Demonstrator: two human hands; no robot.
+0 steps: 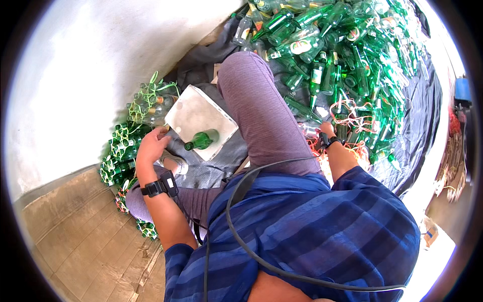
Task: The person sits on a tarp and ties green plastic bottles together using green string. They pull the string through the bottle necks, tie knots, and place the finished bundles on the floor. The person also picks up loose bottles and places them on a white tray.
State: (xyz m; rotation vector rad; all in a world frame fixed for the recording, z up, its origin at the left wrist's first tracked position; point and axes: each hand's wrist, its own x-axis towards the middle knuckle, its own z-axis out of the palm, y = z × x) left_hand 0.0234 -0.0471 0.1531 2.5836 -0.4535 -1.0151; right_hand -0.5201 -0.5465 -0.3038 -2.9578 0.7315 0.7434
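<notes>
My left hand (153, 145) is empty, its fingers apart, beside the left corner of a pale, slab-like block (185, 109). On that block a green glass bottle (202, 139) lies on its side, mouth toward my left hand. My right hand (327, 129) is past my raised knee, at the edge of the bottle heap. Its fingers meet the neck end of another green glass bottle (300, 108); whether they grip it is hidden. Orange and pink plastic twine (354, 153) lies tangled beside my right wrist.
A large heap of loose green and clear bottles (336, 49) covers the dark sheet (422, 98) ahead and right. Bottles tied with light-green twine (151, 102) stand along the white wall (94, 56). Cardboard (75, 226) covers the left floor. A black cable (241, 241) crosses my body.
</notes>
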